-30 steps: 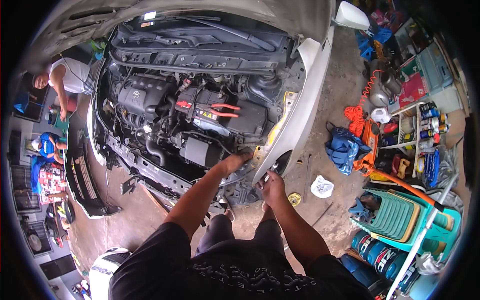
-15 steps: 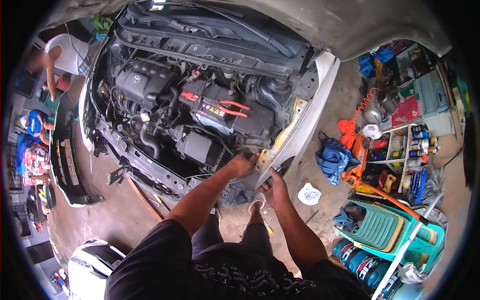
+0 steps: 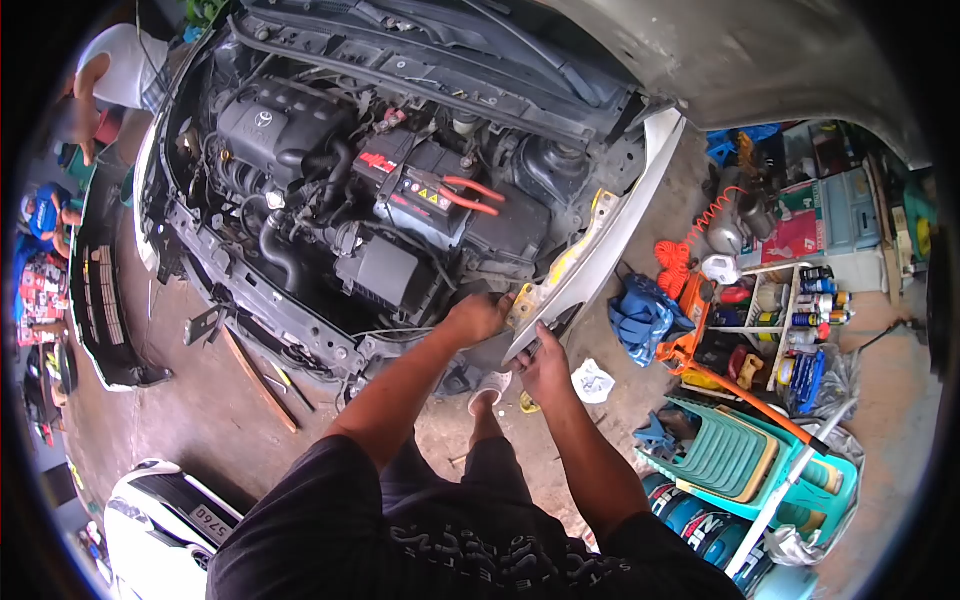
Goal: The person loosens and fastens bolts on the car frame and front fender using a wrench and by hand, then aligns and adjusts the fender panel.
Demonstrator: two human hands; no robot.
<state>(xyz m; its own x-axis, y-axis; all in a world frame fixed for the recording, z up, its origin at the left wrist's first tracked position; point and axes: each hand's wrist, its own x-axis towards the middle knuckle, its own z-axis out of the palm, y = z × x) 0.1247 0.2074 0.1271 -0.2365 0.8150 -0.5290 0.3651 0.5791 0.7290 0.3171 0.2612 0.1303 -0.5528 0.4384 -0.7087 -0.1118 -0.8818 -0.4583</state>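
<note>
A white car fender [image 3: 600, 272] runs down the right side of the open engine bay, its inner flange streaked yellow. My left hand [image 3: 480, 318] is closed at the flange's front end, fingertips against the metal and partly hidden. Just to the right, my right hand [image 3: 545, 362] grips the fender's lower front corner, thumb on the outer face and fingers hidden underneath. Beside my left hand is the black air filter box [image 3: 378, 270]. Red-handled pliers [image 3: 465, 197] lie across the car battery [image 3: 425, 205].
A detached bumper [image 3: 100, 280] lies on the floor at left, near another person [image 3: 120, 65]. To the right stand an orange floor jack [image 3: 690, 335], a rack of bottles [image 3: 765, 330] and stacked green stools [image 3: 715, 450]. The raised hood [image 3: 760, 70] hangs overhead.
The view has shifted, and my feet have changed position. Both hands stay at the fender's front end, the right one still gripping its corner.
</note>
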